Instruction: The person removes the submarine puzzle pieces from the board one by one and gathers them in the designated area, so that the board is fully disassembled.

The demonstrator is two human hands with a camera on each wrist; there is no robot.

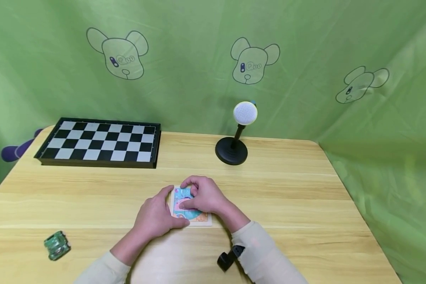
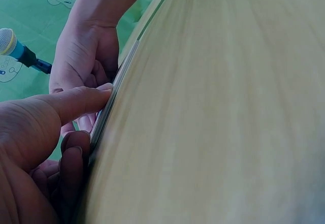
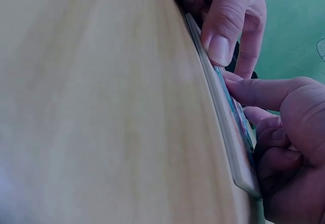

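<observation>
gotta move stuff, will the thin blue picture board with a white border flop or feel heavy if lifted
The thin blue picture board with a white border is likely stiff, as its edge looks squared and solid. It's probably light, being thin and small.

A curtained-off play corner; whether it belongs to a home or a studio cannot be told. Green cloth printed with cartoon animal heads hangs behind and beside a pale wood-grain desk, hiding the room beyond. The desk carries playthings: a chessboard, a microphone on a round black base, a small green toy and a colourful picture board
</observation>
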